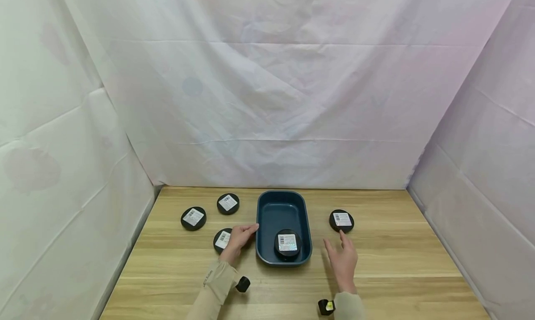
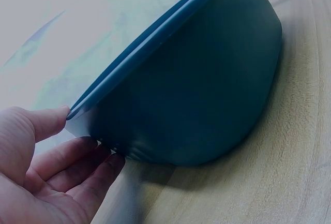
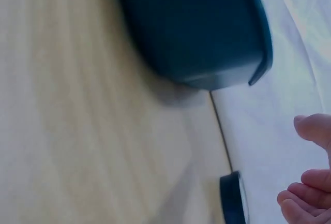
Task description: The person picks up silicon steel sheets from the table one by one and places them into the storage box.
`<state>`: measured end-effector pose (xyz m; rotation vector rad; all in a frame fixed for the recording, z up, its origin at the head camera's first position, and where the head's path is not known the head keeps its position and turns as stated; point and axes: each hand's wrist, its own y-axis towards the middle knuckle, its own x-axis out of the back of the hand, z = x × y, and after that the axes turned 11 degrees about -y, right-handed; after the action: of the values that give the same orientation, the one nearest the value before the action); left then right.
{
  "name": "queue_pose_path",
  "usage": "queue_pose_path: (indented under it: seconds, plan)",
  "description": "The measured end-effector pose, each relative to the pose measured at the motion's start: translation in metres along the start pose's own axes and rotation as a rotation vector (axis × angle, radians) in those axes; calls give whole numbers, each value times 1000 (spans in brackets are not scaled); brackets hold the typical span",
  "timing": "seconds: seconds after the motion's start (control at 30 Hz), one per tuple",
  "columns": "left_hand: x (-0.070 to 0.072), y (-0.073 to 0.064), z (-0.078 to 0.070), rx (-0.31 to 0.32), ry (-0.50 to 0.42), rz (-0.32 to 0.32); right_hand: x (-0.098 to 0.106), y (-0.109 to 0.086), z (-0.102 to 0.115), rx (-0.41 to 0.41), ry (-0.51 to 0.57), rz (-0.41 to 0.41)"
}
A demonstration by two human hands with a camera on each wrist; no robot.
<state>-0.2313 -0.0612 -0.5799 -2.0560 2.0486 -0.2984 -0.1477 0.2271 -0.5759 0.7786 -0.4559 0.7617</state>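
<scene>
Steadying the blue tray (image 1: pixel 262 204) with straight left-hand (image 1: pixel 240 236) fingertips on its rim, the person floats an open, empty right hand (image 1: pixel 343 259) toward the black disc (image 1: pixel 341 220) right of it; closing on it seems next.

A dark blue tray (image 1: pixel 264 204) sits on the wooden surface (image 1: pixel 397 269) with one black round tin (image 1: pixel 287 243) lying in its near end. The left hand (image 1: pixel 239 238) rests with straight fingers (image 1: pixel 252 227) against the tray's left rim, partly covering a tin (image 1: pixel 222 239). The right hand (image 1: pixel 343 260) hovers relaxed just short of another tin (image 1: pixel 341 220); two more tins (image 1: pixel 193 218) (image 1: pixel 228 203) lie far left.
</scene>
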Motion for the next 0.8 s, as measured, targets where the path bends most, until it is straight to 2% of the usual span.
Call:
queue_pose_path:
  seconds: [0.23,0.57,0.8]
  plan:
    - [0,0,1,-4,-10,4,-1,-5,-15,-8,-44,-24]
    - [-1,0,0,2,-1,-2,-3,6,-22,-168,-3,107]
    - [-1,-2,-1,-9,-1,-7,-12,23,-33,-192,36,139]
